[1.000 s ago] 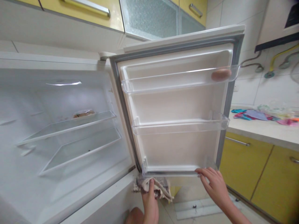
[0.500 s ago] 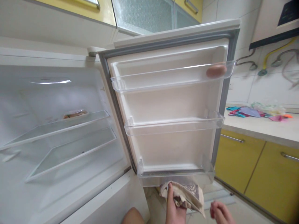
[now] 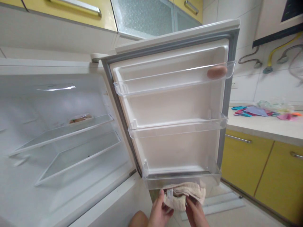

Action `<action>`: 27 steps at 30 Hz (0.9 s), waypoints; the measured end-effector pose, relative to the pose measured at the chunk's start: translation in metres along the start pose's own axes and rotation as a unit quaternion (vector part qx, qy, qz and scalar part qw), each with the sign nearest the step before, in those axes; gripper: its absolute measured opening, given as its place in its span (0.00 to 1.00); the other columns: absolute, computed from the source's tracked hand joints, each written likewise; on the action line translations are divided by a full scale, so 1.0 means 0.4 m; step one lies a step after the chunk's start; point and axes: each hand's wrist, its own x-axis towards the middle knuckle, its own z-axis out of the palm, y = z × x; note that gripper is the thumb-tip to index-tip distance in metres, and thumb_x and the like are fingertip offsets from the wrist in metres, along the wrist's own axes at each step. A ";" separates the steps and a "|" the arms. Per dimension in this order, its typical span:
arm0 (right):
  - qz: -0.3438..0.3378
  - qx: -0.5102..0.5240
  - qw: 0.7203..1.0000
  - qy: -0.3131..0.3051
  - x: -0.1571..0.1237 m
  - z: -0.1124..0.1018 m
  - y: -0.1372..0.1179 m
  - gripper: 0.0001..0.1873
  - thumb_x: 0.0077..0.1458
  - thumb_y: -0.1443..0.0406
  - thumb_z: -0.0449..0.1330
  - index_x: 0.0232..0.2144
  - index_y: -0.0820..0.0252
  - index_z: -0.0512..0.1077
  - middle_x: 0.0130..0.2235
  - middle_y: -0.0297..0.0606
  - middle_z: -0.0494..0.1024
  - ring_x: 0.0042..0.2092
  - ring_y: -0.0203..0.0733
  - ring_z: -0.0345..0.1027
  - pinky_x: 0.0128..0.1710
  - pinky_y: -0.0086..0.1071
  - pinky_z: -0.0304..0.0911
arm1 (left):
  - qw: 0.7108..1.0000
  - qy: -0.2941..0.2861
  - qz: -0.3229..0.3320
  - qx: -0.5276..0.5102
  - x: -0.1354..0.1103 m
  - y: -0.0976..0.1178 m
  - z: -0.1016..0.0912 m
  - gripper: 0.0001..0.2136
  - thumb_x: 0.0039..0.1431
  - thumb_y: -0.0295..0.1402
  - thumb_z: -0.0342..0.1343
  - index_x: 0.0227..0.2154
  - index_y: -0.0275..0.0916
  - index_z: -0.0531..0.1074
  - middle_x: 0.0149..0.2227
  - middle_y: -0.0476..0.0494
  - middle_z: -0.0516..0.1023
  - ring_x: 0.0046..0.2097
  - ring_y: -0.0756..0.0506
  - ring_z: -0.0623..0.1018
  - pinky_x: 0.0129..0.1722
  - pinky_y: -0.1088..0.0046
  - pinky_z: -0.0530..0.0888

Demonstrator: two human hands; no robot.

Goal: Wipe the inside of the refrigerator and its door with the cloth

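Both my hands hold a folded beige cloth (image 3: pixel 183 193) just below the bottom edge of the open fridge door (image 3: pixel 175 104). My left hand (image 3: pixel 159 212) grips the cloth's left end with the thumb up on it. My right hand (image 3: pixel 196 213) pinches its lower right part. The cloth touches or sits right under the lowest clear door shelf (image 3: pixel 182 178). A brown egg (image 3: pixel 216 72) lies at the right end of the top door shelf.
The fridge interior (image 3: pixel 59 132) at left has two glass shelves, with a wrapped food item (image 3: pixel 80 119) on the upper one. A counter (image 3: pixel 267 126) with colourful bags (image 3: pixel 258 111) runs at right over yellow cabinets (image 3: pixel 260 170). Yellow and glass wall cupboards hang above.
My left hand carried the cloth from the door's lower left corner to under its middle. My right hand left the door's bottom shelf, dropped, and now grips the cloth, which is folded tighter.
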 end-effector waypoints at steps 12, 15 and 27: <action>0.078 0.124 0.988 -0.058 -0.083 0.254 0.124 0.26 0.43 0.48 0.71 0.42 0.53 0.77 0.44 0.38 0.82 0.48 0.46 0.75 0.52 0.40 0.70 | 0.657 0.035 0.483 0.577 -0.096 0.281 -0.103 0.33 0.52 0.22 0.45 0.62 0.47 0.64 0.68 0.46 0.62 0.71 0.41 0.55 0.71 0.50 0.51; 0.089 0.150 0.980 -0.099 -0.107 0.325 0.152 0.24 0.44 0.47 0.69 0.40 0.54 0.78 0.45 0.37 0.82 0.51 0.45 0.73 0.54 0.38 0.69 | 0.646 -0.002 0.453 0.615 -0.103 0.285 -0.078 0.35 0.49 0.19 0.43 0.61 0.45 0.66 0.66 0.46 0.67 0.71 0.42 0.56 0.71 0.50 0.54; -0.009 0.039 0.994 -0.098 -0.152 0.265 0.058 0.15 0.52 0.59 0.67 0.41 0.58 0.77 0.46 0.39 0.80 0.46 0.47 0.74 0.46 0.42 0.72 | 0.618 0.015 0.464 0.635 -0.116 0.288 -0.076 0.21 0.67 0.43 0.45 0.58 0.45 0.69 0.64 0.41 0.69 0.69 0.38 0.61 0.68 0.44 0.59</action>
